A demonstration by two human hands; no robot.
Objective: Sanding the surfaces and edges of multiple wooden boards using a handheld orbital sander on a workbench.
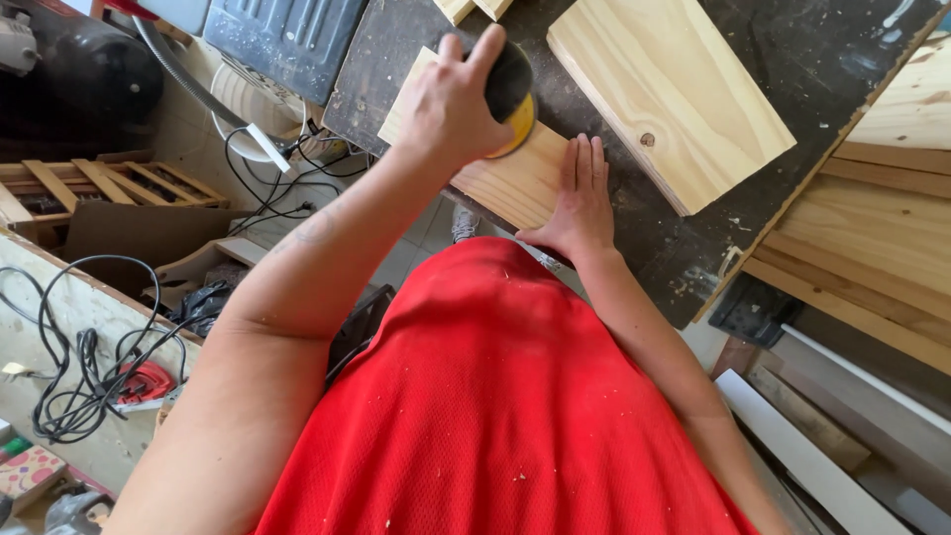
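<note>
My left hand grips a black sander with a yellow pad and presses it onto a small pale pine board. The board lies at the near edge of a dark, dusty workbench. My right hand rests flat on the same board just right of the sander, fingers together and pointing away from me. My red shirt, speckled with sawdust, fills the lower middle of the view.
A larger pine board with a knot lies on the bench to the right of the small one. More planks are stacked at the right. On the left are tangled black cables, a red tool, a wooden pallet and a grey hose.
</note>
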